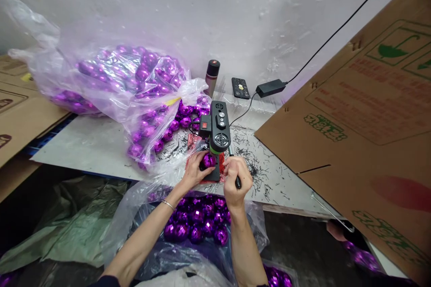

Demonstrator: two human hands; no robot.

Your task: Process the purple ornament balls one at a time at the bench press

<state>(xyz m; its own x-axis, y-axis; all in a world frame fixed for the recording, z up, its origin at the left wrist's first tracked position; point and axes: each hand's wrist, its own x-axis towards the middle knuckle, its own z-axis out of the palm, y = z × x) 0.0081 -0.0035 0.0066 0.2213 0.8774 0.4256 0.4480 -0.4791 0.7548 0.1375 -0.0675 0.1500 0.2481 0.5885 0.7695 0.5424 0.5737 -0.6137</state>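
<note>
Between the fingers of my left hand (194,171) is a shiny purple ball ornament (209,160), held on the dark base (212,175) of a small bench drill press. The black head of the drill press (220,125) stands right above the ball, and its lower end hides the spot where it meets the ball. My right hand (238,180) is wrapped round the black-ended lever handle (238,182) at the machine's right side. A bracelet sits on my left wrist. Red material lies around the base.
A clear bag of purple balls (134,80) lies at the left, with loose ones spilling out. Another open bag of balls (197,219) is below my hands. Dark shavings (256,168) litter the white board. Behind stand a spray can (212,76), phone (240,88) and power adapter (271,88); a carton (363,112) leans right.
</note>
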